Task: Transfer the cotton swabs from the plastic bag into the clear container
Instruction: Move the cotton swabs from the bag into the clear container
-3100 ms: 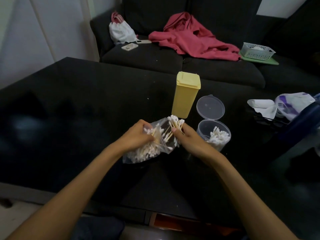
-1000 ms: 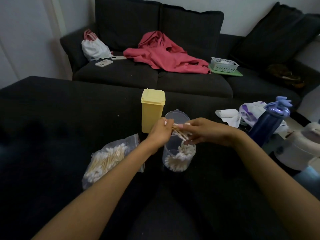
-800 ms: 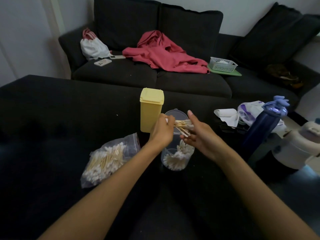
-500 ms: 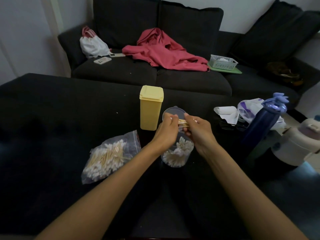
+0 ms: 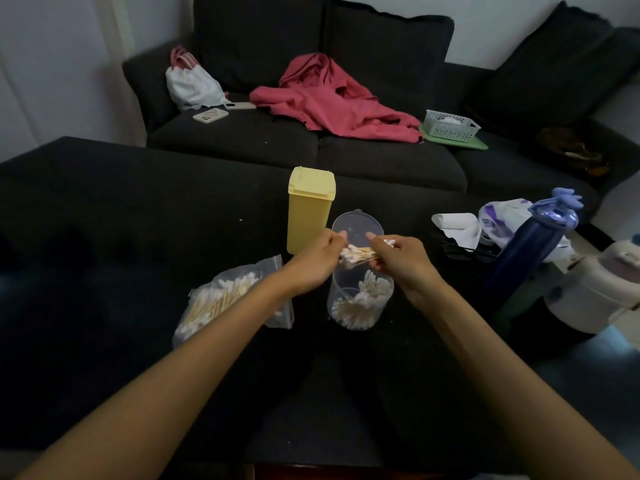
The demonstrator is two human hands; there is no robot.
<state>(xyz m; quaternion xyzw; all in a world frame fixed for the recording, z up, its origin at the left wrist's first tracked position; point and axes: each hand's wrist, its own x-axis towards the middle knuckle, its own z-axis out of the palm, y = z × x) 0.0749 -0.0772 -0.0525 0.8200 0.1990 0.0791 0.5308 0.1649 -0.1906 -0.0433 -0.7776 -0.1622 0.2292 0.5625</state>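
Head view: I see my left hand [image 5: 313,263] and right hand [image 5: 403,259] pinching a bundle of cotton swabs [image 5: 356,255] level above the clear container [image 5: 360,299], probably to align them; the plastic bag [image 5: 230,299] lies left

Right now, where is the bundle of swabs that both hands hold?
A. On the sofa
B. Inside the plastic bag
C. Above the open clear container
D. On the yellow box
C: the left hand and right hand pinch the bundle just over the open clear container, apart from the bag.
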